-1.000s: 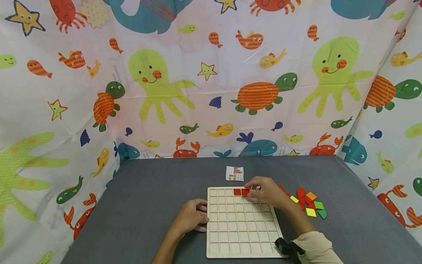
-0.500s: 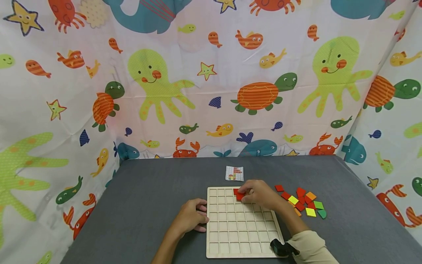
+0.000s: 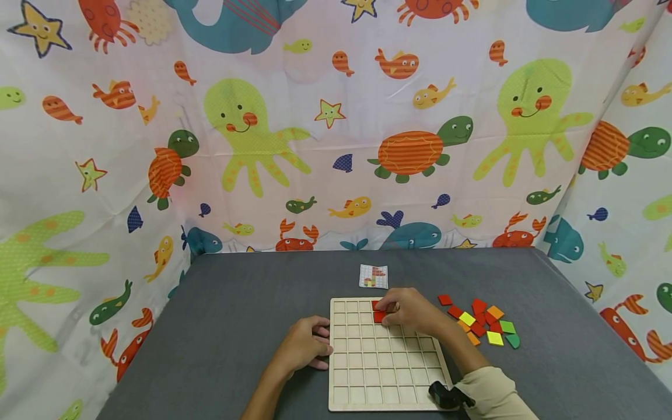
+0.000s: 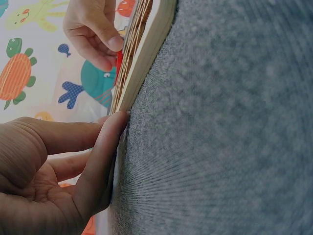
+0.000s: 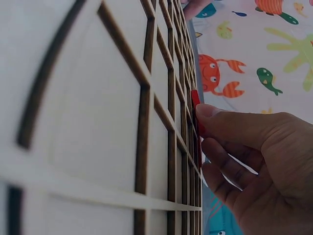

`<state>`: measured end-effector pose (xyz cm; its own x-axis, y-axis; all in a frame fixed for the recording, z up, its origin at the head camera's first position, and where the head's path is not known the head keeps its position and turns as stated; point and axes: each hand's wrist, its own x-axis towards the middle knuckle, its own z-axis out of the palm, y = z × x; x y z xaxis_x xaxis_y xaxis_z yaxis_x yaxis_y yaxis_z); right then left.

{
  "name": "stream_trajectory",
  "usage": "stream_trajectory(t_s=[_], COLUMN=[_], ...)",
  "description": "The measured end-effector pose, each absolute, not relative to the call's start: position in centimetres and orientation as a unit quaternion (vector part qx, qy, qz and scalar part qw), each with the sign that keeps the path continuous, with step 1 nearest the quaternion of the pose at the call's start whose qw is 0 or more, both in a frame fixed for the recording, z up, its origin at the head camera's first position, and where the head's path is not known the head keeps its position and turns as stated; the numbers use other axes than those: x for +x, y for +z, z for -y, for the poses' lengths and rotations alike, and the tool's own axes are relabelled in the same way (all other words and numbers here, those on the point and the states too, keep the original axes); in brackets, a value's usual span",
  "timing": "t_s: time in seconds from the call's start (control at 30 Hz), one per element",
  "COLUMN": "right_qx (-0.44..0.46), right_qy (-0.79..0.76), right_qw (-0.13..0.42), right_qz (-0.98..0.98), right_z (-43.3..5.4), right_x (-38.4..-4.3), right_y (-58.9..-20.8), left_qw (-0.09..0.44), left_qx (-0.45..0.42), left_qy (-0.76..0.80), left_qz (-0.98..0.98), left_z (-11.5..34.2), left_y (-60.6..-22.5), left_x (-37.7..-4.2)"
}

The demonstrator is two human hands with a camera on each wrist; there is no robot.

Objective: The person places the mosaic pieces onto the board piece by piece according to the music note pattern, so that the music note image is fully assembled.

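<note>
A pale wooden grid board (image 3: 362,376) lies on the grey cloth. My right hand (image 3: 413,312) is over its far part, pinching a red square tile (image 3: 378,317) between thumb and fingertips in the second row. Another red tile (image 3: 374,304), partly covered by the fingers, sits just beyond it in the far row. The right wrist view shows my thumb (image 5: 215,111) against red tile material at the grid surface. My left hand (image 3: 303,344) rests at the board's left side; in the left wrist view its thumb (image 4: 105,154) lies extended against the board edge (image 4: 151,49).
Loose red, orange, yellow (image 3: 495,338) and green tiles (image 3: 513,340) lie to the right of the board. A small card with a printed grid pattern (image 3: 374,276) lies beyond it. Behind the table hangs a sea-animal cloth (image 3: 325,175).
My right hand has moved left and slightly nearer, shifting the red tile from beside the other red tile to the cell row below it. My left hand has stayed at the board's edge.
</note>
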<state>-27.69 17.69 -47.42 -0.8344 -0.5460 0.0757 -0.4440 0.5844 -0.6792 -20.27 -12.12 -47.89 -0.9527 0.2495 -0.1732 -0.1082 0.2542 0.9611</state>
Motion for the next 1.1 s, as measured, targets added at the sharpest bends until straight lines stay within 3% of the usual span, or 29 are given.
stream_trajectory(t_s=[1.1], right_qx=[-0.258], right_qy=[-0.386], right_qw=[0.067], right_qz=[-0.883], right_z=[-19.0], right_x=[-27.5], right_y=[-46.6], left_qw=[0.147], left_qx=[0.048], left_qy=[0.609], left_qz=[-0.778], left_z=[12.2], left_y=[-48.1], left_x=[-20.4])
